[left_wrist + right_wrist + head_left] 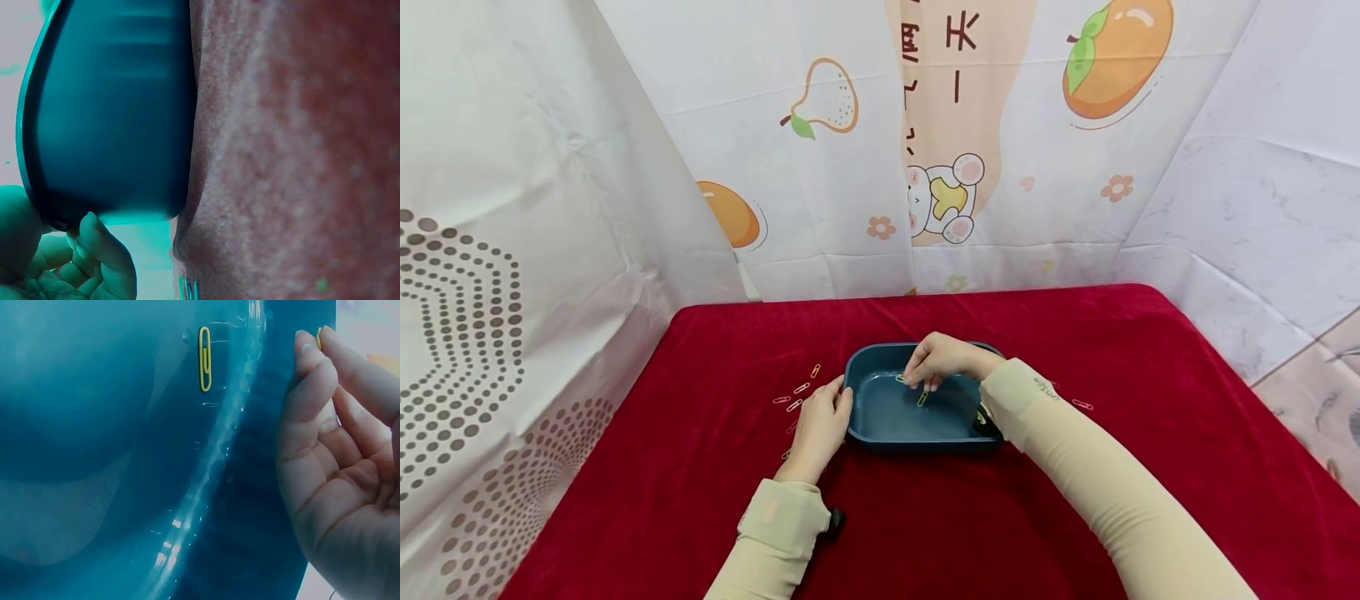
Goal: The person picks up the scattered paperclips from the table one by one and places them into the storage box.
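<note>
A dark blue plastic tub [880, 421] stands on the red cloth in front of me. My left hand [822, 423] grips its left rim, the thumb on top and the fingers curled against the outside wall, as the left wrist view also shows. Over the tub's far side my right hand [949, 358] pinches a yellow paper clip [319, 339] between thumb and fingertip. Below that hand, a second yellow paper clip [205, 359] lies on the tub floor. The right forearm and sleeve cover the tub's right end.
Several paper clips [801, 388] in pink, white and yellow lie on the red cloth [722, 500] left of the tub, some partly behind the left hand. Another pink paper clip [1082, 404] lies to the right. A printed curtain [850, 167] hangs behind the table.
</note>
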`<state>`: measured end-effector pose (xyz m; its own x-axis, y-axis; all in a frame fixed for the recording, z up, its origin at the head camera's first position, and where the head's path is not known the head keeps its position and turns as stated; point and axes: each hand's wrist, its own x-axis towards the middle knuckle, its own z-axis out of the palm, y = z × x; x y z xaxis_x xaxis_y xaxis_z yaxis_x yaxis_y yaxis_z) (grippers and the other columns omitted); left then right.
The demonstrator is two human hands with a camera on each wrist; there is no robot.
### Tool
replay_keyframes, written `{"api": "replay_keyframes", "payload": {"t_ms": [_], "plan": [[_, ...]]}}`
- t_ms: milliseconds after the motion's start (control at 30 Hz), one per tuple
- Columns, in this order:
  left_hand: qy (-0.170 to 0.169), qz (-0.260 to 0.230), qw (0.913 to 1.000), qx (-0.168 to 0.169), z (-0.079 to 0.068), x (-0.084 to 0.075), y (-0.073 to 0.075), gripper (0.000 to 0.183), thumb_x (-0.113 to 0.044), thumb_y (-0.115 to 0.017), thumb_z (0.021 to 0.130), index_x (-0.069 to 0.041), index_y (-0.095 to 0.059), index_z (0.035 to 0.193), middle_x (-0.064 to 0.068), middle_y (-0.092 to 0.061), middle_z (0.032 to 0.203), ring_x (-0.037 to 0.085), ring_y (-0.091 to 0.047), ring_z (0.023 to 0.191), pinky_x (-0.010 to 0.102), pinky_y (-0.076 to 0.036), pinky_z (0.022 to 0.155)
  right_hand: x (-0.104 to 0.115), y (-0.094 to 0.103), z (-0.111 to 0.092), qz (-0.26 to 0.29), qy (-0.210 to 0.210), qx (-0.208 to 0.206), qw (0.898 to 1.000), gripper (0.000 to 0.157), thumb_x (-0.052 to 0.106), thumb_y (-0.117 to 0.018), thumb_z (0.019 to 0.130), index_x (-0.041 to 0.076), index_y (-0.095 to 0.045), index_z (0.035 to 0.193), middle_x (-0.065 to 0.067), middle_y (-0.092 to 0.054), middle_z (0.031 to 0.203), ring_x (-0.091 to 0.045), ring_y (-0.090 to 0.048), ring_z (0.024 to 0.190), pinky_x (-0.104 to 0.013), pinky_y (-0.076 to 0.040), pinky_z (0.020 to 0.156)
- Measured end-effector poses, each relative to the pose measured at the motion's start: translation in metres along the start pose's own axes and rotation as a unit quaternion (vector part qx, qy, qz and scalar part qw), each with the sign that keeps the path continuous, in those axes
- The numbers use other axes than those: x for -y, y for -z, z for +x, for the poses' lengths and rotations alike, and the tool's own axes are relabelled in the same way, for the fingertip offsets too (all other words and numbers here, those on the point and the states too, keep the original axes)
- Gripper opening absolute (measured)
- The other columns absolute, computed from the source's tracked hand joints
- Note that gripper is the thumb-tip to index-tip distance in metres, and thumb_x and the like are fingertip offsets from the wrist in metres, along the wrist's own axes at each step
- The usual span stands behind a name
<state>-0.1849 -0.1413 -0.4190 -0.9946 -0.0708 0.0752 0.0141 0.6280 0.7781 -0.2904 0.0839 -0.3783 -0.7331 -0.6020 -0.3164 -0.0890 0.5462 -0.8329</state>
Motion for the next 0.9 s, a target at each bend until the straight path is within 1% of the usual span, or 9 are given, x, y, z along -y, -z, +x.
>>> {"api": "replay_keyframes", "payload": {"t_ms": [200,433,600,767,900], "plan": [[0.004,-0.004,1.0,0.004,0.0,-0.001,0.0,0.044,-0.021,-0.05,0.102,0.001,-0.052,0.141,0.012,-0.057,0.091,0.018,-0.053,0.069,0.027,-0.049,0.057,-0.001,0.0,0.0,0.001,-0.005,-0.004,1.0,0.017,0.01,-0.071,0.09,-0.003,-0.075,0.1,-0.004,-0.074,0.081,-0.011,-0.063,0.058,-0.026,-0.057,0.064],[0.006,-0.005,0.9999,0.006,0.0,-0.001,-0.001,0.045,-0.022,-0.05,0.103,0.0,-0.052,0.142,0.011,-0.057,0.091,0.017,-0.052,0.063,0.027,-0.05,0.055,0.0,0.004,-0.005,0.002,-0.003,-0.013,1.0,0.022,0.012,-0.07,0.091,-0.005,-0.074,0.104,-0.006,-0.075,0.084,-0.013,-0.064,0.063,-0.029,-0.058,0.067],[0.001,-0.003,1.0,0.006,0.0,0.0,0.0,0.044,-0.021,-0.05,0.103,0.0,-0.052,0.141,0.012,-0.057,0.09,0.017,-0.052,0.06,0.028,-0.05,0.056,0.002,0.009,-0.008,0.029,0.006,-0.02,0.999,0.028,0.015,-0.07,0.092,-0.006,-0.072,0.11,-0.01,-0.075,0.088,-0.015,-0.065,0.065,-0.03,-0.058,0.069],[-0.003,0.0,1.0,0.007,0.001,0.001,0.0,0.044,-0.021,-0.05,0.103,0.0,-0.052,0.141,0.011,-0.057,0.088,0.016,-0.052,0.062,0.028,-0.049,0.058,0.009,0.015,-0.013,0.062,0.006,-0.03,0.998,0.034,0.015,-0.07,0.092,-0.008,-0.068,0.116,-0.014,-0.075,0.093,-0.015,-0.066,0.064,-0.029,-0.058,0.067],[-0.001,0.008,1.0,0.003,0.001,0.001,0.0,0.044,-0.021,-0.05,0.103,0.0,-0.053,0.141,0.009,-0.056,0.087,0.017,-0.053,0.07,0.028,-0.047,0.062,0.013,0.02,-0.018,0.082,0.015,-0.044,0.996,0.036,0.016,-0.07,0.092,-0.009,-0.067,0.118,-0.015,-0.074,0.095,-0.021,-0.068,0.069,-0.034,-0.06,0.073]]}}
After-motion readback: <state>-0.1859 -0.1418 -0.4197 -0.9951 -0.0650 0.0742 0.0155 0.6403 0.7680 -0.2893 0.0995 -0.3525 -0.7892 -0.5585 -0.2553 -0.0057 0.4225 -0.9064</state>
